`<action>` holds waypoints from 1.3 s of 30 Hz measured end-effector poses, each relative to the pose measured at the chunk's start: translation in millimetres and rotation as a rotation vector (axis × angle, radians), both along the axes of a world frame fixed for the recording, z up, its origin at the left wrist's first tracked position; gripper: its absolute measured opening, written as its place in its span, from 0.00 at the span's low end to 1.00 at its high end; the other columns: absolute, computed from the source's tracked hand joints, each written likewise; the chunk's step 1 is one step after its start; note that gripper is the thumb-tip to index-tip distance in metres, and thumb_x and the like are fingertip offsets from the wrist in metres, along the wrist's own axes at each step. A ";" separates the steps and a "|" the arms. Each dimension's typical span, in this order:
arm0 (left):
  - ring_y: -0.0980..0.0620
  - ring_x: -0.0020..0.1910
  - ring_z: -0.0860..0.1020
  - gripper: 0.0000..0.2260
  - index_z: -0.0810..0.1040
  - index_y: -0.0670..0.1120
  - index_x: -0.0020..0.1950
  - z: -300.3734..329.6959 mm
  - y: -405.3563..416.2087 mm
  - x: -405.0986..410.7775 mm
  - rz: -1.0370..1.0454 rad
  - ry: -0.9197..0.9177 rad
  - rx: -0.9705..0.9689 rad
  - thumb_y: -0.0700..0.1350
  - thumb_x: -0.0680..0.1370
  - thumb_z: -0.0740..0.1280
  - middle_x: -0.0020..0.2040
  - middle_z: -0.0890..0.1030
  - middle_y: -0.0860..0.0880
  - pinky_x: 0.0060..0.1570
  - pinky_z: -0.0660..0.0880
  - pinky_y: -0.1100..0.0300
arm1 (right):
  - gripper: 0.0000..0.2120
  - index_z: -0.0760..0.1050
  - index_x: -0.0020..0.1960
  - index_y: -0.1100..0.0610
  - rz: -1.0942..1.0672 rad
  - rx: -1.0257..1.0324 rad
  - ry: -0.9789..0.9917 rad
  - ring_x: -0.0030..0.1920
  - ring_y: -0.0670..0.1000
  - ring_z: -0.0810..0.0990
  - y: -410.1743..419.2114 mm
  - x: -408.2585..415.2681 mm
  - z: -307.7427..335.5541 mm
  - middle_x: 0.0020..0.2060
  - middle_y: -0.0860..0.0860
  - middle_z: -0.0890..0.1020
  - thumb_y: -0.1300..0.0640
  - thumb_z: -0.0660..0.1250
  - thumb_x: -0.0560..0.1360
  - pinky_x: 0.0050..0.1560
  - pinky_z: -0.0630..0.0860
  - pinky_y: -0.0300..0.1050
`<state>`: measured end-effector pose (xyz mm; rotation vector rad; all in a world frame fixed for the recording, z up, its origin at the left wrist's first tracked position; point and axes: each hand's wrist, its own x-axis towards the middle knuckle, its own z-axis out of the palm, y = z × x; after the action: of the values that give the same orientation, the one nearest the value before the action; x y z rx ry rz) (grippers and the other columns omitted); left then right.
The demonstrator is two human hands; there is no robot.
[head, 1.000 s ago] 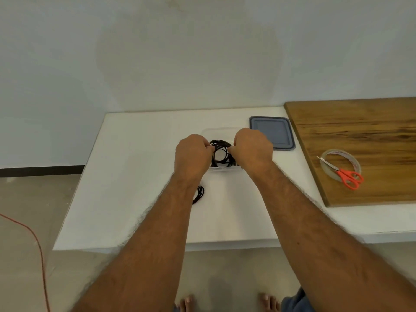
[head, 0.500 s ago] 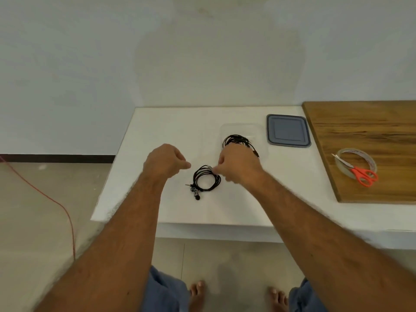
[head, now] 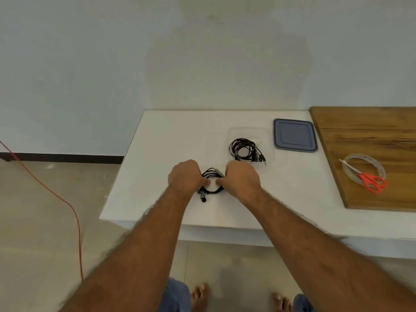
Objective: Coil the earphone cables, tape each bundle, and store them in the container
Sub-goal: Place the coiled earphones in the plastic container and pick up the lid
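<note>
I am holding a coiled black earphone bundle on the white desk, just in front of me. My left hand is gripping the coil's nine o'clock side, fingers curled over the cable, knuckles up. My right hand is pinching its three o'clock side the same way, the grip pressed together on the loops. My thumbs are nearly meeting over the middle of the coil. Both forearms are reaching forward from six o'clock, converging on the bundle. An earbud is poking out at the coil's seven o'clock edge.

At one o'clock from the bundle, a clear container is holding another coiled bundle. Its grey lid is lying flat at the container's three o'clock. Farther toward three o'clock, on a wooden board, orange-handled scissors are resting across a tape roll.
</note>
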<state>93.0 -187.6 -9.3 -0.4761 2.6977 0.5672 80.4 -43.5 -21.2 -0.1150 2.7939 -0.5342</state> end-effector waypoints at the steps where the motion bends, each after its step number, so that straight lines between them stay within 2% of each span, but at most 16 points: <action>1: 0.49 0.41 0.79 0.12 0.80 0.45 0.45 -1.6 2.4 -0.8 0.001 0.007 -0.011 0.51 0.70 0.75 0.40 0.82 0.49 0.33 0.70 0.61 | 0.15 0.67 0.35 0.55 -0.002 -0.001 0.005 0.39 0.54 0.74 -0.5 -0.8 -1.7 0.35 0.50 0.74 0.51 0.71 0.71 0.32 0.65 0.41; 5: 0.48 0.39 0.79 0.06 0.80 0.44 0.43 -6.7 7.3 -3.0 0.015 0.016 -0.042 0.43 0.68 0.72 0.36 0.79 0.49 0.31 0.68 0.63 | 0.08 0.69 0.37 0.56 0.004 0.013 0.012 0.39 0.54 0.74 -3.3 0.2 -4.2 0.36 0.51 0.75 0.58 0.68 0.71 0.33 0.66 0.41; 8: 0.48 0.39 0.80 0.06 0.82 0.44 0.43 -8.4 7.9 -3.1 0.026 0.004 -0.017 0.41 0.67 0.69 0.37 0.81 0.48 0.31 0.72 0.62 | 0.10 0.66 0.35 0.55 -0.009 0.003 0.005 0.39 0.54 0.74 -2.5 1.4 -4.0 0.37 0.52 0.75 0.61 0.66 0.71 0.32 0.65 0.41; 10: 0.48 0.37 0.82 0.07 0.82 0.44 0.43 -8.5 7.6 -2.1 0.036 -0.015 0.014 0.41 0.67 0.69 0.36 0.82 0.48 0.35 0.77 0.61 | 0.08 0.68 0.36 0.55 -0.018 -0.009 -0.005 0.40 0.54 0.74 -1.3 1.3 -2.6 0.37 0.52 0.75 0.61 0.66 0.70 0.32 0.64 0.40; 13: 0.48 0.36 0.81 0.07 0.83 0.44 0.43 -3.8 5.9 1.0 0.054 -0.028 0.056 0.42 0.67 0.69 0.36 0.82 0.49 0.36 0.76 0.61 | 0.02 0.73 0.41 0.56 -0.024 -0.022 0.002 0.41 0.54 0.74 -0.5 2.2 -0.1 0.39 0.51 0.76 0.60 0.66 0.70 0.36 0.67 0.41; 15: 0.48 0.33 0.79 0.07 0.83 0.44 0.43 1.8 4.0 3.0 0.073 -0.017 0.091 0.43 0.68 0.70 0.34 0.81 0.48 0.36 0.75 0.61 | 0.04 0.77 0.44 0.56 -0.030 -0.020 0.015 0.42 0.54 0.76 -0.3 3.3 2.1 0.40 0.52 0.79 0.59 0.66 0.70 0.37 0.68 0.42; 17: 0.47 0.35 0.81 0.06 0.84 0.43 0.43 7.7 1.6 4.5 0.097 0.005 0.144 0.44 0.69 0.71 0.37 0.84 0.46 0.40 0.79 0.57 | 0.06 0.79 0.46 0.57 -0.030 -0.033 0.028 0.43 0.54 0.78 -0.6 3.8 5.6 0.42 0.52 0.81 0.58 0.66 0.70 0.37 0.69 0.42; 20: 0.46 0.39 0.84 0.06 0.83 0.42 0.42 18.7 -0.2 6.7 0.125 0.061 0.224 0.44 0.70 0.72 0.40 0.85 0.44 0.45 0.83 0.52 | 0.07 0.80 0.45 0.57 -0.034 -0.065 0.069 0.44 0.55 0.80 -1.2 3.8 14.3 0.40 0.52 0.82 0.56 0.67 0.70 0.37 0.73 0.43; 23: 0.46 0.38 0.85 0.06 0.83 0.41 0.42 32.3 2.8 6.1 0.145 0.132 0.284 0.43 0.70 0.73 0.40 0.85 0.44 0.45 0.82 0.52 | 0.07 0.80 0.45 0.56 -0.055 -0.105 0.117 0.43 0.54 0.81 2.9 1.5 27.1 0.40 0.51 0.82 0.56 0.67 0.70 0.37 0.75 0.43; 26: 0.47 0.37 0.85 0.04 0.82 0.43 0.40 47.2 10.4 3.2 0.148 0.186 0.321 0.43 0.71 0.72 0.40 0.85 0.46 0.42 0.80 0.57 | 0.03 0.79 0.40 0.55 -0.096 -0.151 0.135 0.40 0.54 0.79 13.4 -4.0 40.9 0.36 0.50 0.81 0.57 0.67 0.69 0.33 0.70 0.41; 29: 0.48 0.37 0.84 0.04 0.79 0.48 0.37 57.3 21.8 -7.2 0.146 0.269 0.376 0.44 0.71 0.73 0.38 0.85 0.48 0.44 0.82 0.55 | 0.05 0.75 0.35 0.53 -0.142 -0.195 0.164 0.36 0.52 0.77 26.9 -15.2 54.2 0.32 0.48 0.78 0.56 0.67 0.69 0.28 0.64 0.39; 34: 0.49 0.36 0.84 0.05 0.81 0.46 0.37 62.8 48.1 -40.5 0.081 0.383 0.398 0.45 0.70 0.74 0.36 0.85 0.47 0.44 0.82 0.51 | 0.04 0.81 0.40 0.53 -0.214 -0.191 0.209 0.37 0.51 0.82 53.8 -45.1 74.4 0.34 0.49 0.83 0.55 0.68 0.71 0.31 0.75 0.40; 36: 0.49 0.36 0.84 0.05 0.81 0.47 0.36 61.6 60.2 -57.3 0.043 0.389 0.392 0.46 0.70 0.74 0.36 0.85 0.47 0.45 0.82 0.51 | 0.05 0.82 0.39 0.54 -0.249 -0.180 0.199 0.36 0.52 0.84 65.2 -60.8 75.3 0.33 0.50 0.84 0.55 0.68 0.71 0.36 0.81 0.44; 39: 0.45 0.37 0.84 0.08 0.83 0.41 0.39 54.0 77.9 -81.8 -0.007 0.353 0.346 0.46 0.70 0.74 0.35 0.85 0.45 0.45 0.81 0.51 | 0.06 0.82 0.41 0.55 -0.276 -0.136 0.165 0.38 0.52 0.85 79.6 -84.0 69.5 0.34 0.51 0.84 0.54 0.68 0.72 0.41 0.83 0.48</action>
<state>11.3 -109.7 44.7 -0.2937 2.8296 1.1870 -3.6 36.0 48.3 0.2113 2.9503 -0.8152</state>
